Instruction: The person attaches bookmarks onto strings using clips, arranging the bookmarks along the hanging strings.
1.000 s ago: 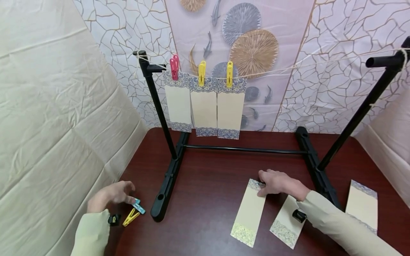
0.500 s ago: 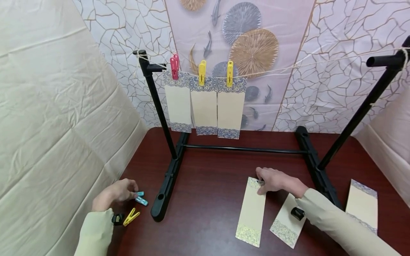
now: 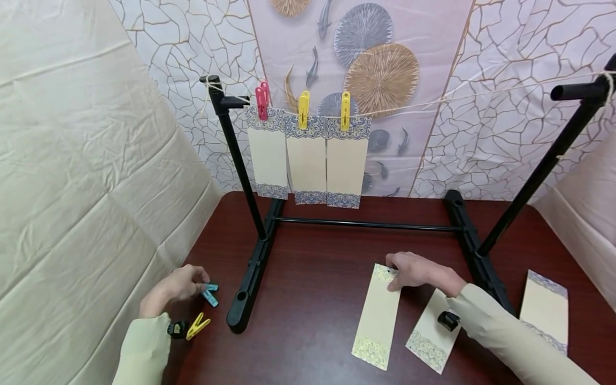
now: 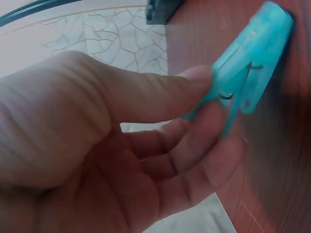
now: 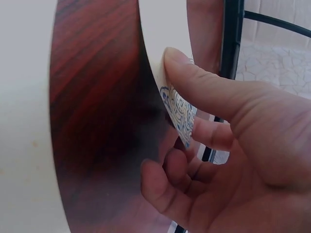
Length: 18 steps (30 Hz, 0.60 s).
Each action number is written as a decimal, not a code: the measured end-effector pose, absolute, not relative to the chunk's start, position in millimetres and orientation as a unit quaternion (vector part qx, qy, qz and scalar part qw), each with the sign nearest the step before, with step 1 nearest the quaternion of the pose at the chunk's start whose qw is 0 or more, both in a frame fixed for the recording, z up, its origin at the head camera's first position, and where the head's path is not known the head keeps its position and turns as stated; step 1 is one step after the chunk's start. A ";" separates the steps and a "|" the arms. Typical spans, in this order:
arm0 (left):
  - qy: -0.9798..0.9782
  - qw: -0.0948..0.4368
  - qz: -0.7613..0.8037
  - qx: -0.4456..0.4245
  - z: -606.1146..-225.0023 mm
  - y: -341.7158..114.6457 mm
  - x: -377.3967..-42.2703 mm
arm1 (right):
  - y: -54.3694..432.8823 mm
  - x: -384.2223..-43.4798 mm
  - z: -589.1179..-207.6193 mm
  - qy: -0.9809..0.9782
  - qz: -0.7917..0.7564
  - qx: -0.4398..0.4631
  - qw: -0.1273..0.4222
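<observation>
Down at the left of the table, my left hand (image 3: 175,289) pinches a light-blue clothespin (image 4: 248,53) between thumb and fingers; its far end touches or nearly touches the tabletop. A yellow clothespin (image 3: 197,326) lies on the table by that wrist. My right hand (image 3: 411,270) pinches the upper end of a long cream card (image 3: 377,318) with patterned ends. In the right wrist view the thumb lies over the card's blue-patterned corner (image 5: 179,109), which bends up from the table. A second card (image 3: 433,334) lies partly under the right forearm, and a third card (image 3: 544,307) farther right.
A black stand (image 3: 243,160) carries a string (image 3: 409,111) between its posts. Three cards (image 3: 307,166) hang from it, clipped by a pink clothespin (image 3: 262,101) and two yellow clothespins (image 3: 345,111). The stand's left foot (image 3: 250,289) lies just right of my left hand.
My left hand has moved slightly up and right with the blue clothespin, away from the yellow one. The card in my right hand has swung a little; its lower end went right, then slightly back.
</observation>
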<state>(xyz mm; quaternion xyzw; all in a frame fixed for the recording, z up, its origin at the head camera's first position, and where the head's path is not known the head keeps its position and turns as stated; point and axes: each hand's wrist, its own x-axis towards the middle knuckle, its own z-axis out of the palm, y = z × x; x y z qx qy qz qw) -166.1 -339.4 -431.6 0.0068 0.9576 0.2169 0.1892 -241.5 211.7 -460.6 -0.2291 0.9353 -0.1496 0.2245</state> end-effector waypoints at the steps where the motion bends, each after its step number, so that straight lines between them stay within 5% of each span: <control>1: 0.958 0.182 0.220 0.010 -430.7 -339.5 -166.6 | 211.4 -241.5 -459.6 0.935 -0.152 -0.227 0.227; 18: 0.965 0.066 0.254 0.014 -419.6 -341.8 -170.6 | 214.4 -241.1 -444.5 0.928 -0.173 -0.253 0.210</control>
